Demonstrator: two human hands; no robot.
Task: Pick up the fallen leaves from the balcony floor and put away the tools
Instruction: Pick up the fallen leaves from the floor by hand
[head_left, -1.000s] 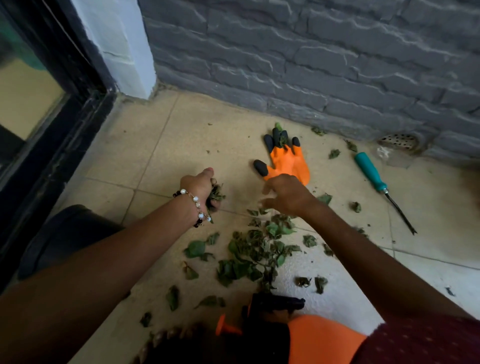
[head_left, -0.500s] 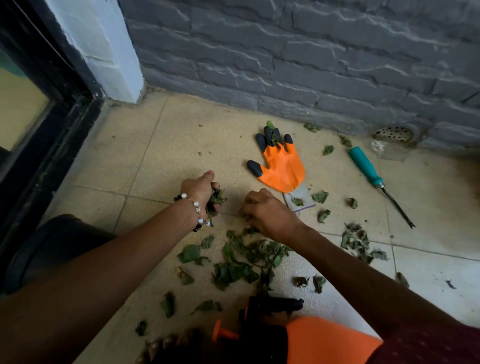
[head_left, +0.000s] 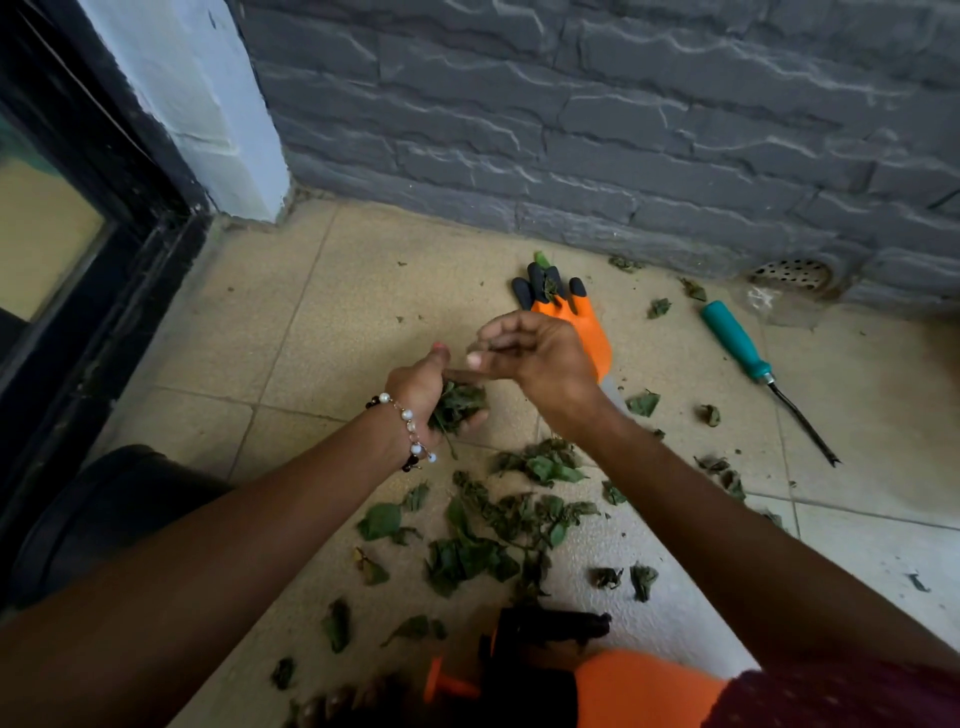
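Lifting our right hand (head_left: 540, 358), fingers now loose and empty, we had passed leaves into our left hand's (head_left: 423, 389) gripped bunch of leaves (head_left: 457, 408).

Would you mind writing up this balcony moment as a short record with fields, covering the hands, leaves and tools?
left hand: grips a bunch of leaves
right hand: raised beside the left, fingers loosely curled, passing a leaf or empty, cannot tell
loose leaves: scattered on the tiled floor
glove: orange with black claw tips, lying flat, partly hidden by the right hand
teal-handled tool: lying on the floor near the drain
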